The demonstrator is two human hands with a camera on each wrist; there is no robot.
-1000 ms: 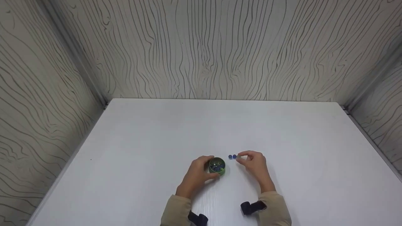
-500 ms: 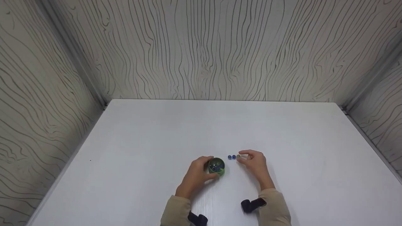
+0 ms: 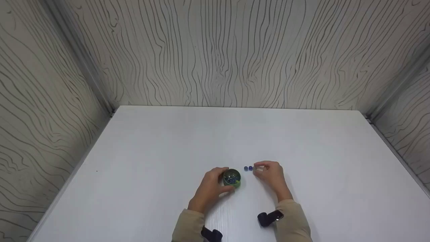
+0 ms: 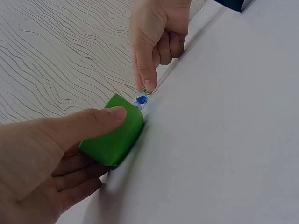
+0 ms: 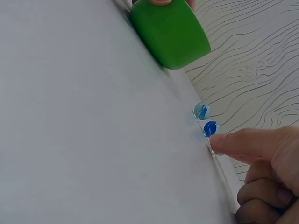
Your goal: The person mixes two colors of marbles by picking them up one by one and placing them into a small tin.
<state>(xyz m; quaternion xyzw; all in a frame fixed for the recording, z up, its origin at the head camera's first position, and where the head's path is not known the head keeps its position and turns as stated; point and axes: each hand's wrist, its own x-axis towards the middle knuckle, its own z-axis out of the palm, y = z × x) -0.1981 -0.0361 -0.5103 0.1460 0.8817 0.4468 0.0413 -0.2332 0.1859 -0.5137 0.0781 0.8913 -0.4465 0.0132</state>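
My left hand [image 3: 210, 188] grips a small green cup [image 3: 237, 184] standing on the table, thumb on one side and fingers round the other. Several dark blue marbles [image 3: 231, 180] lie inside it. To the cup's right, three glass marbles form a short row. A pale blue marble [image 5: 202, 111] is nearest the cup, and a deep blue marble [image 5: 211, 128] sits in the middle. At the right end, my right hand [image 3: 273, 176] pinches a clear marble [image 4: 147, 90] between thumb and index finger, its other fingers curled. Those fingertips partly hide this marble.
The white table [image 3: 161, 144] spreads out around both hands. Wood-grain patterned panels [image 3: 215, 53] rise behind it and at both sides. A black wrist camera [image 3: 267, 219] sits on the right sleeve, another black camera [image 3: 213, 234] on the left.
Half a second ago the right index finger stood slightly off the clear marble; now finger and thumb close on it again. The left hand and cup have stayed in place.
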